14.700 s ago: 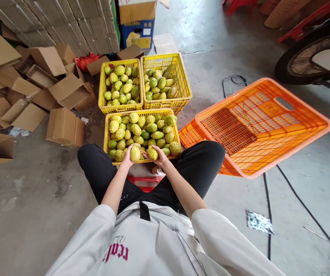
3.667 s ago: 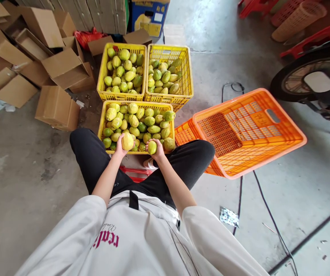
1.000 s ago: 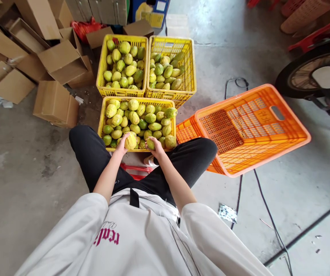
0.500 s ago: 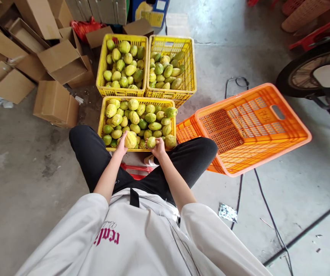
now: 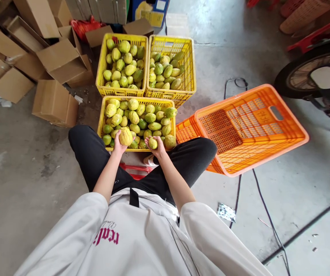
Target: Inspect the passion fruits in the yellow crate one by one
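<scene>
My left hand (image 5: 119, 145) cradles a large, ribbed yellow papaya (image 5: 125, 136). In my right hand (image 5: 159, 148) lies a smaller, rounder yellow-green papaya (image 5: 152, 143), resting on the palm with the fingers curled beneath it. Both hands are above the near edge of the front yellow crate (image 5: 100, 126), which is full of green and yellow papayas (image 5: 134, 117). Behind it stand two more yellow crates: the left crate (image 5: 146, 69) is well filled, while the right crate (image 5: 190, 57) holds papayas lower down.
An empty-looking orange crate (image 5: 285, 153) leans tilted to my right, with black cables (image 5: 264, 195) on the floor beyond. Cardboard boxes (image 5: 54, 101) are heaped at the left. A motorbike wheel (image 5: 285, 74) stands at the right. Part of a red stool (image 5: 134, 168) shows between my legs.
My left hand has turned palm up and moved slightly left and up with the large papaya. My right hand has opened out a little, the small papaya now lying on its palm.
</scene>
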Tool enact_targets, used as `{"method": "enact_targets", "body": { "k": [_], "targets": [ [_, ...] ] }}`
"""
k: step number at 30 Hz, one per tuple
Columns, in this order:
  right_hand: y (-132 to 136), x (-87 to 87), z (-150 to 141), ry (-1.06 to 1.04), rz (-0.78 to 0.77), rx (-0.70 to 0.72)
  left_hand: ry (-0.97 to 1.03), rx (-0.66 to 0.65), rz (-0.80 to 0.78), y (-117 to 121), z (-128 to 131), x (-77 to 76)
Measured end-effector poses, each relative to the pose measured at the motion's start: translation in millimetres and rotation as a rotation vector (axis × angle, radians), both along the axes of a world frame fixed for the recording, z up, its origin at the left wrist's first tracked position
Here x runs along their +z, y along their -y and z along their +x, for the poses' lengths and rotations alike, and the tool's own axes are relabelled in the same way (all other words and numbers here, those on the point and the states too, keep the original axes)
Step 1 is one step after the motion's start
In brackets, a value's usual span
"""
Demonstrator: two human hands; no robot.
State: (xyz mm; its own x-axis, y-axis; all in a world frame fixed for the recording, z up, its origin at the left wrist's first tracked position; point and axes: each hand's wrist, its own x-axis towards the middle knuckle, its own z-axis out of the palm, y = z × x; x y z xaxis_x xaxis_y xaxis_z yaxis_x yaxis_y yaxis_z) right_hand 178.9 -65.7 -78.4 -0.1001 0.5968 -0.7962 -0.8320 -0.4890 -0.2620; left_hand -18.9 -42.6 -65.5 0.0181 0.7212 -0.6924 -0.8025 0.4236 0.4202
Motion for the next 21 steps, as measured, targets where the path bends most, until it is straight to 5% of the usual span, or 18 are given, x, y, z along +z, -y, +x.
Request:
{"method": "enact_targets", "body": {
  "k": [5,21],
  "targets": [
    [0.4,1.0,-2.4,0.026,-0.083,0.125,0.072,-0.203,0.062,2.9,1.7,-0.3],
    [0.6,-8.7,1.0,0.145,-0.119,0.077,-0.097,-0.041,-0.140,-1.5,5.8,-14.6]
  ]
}}
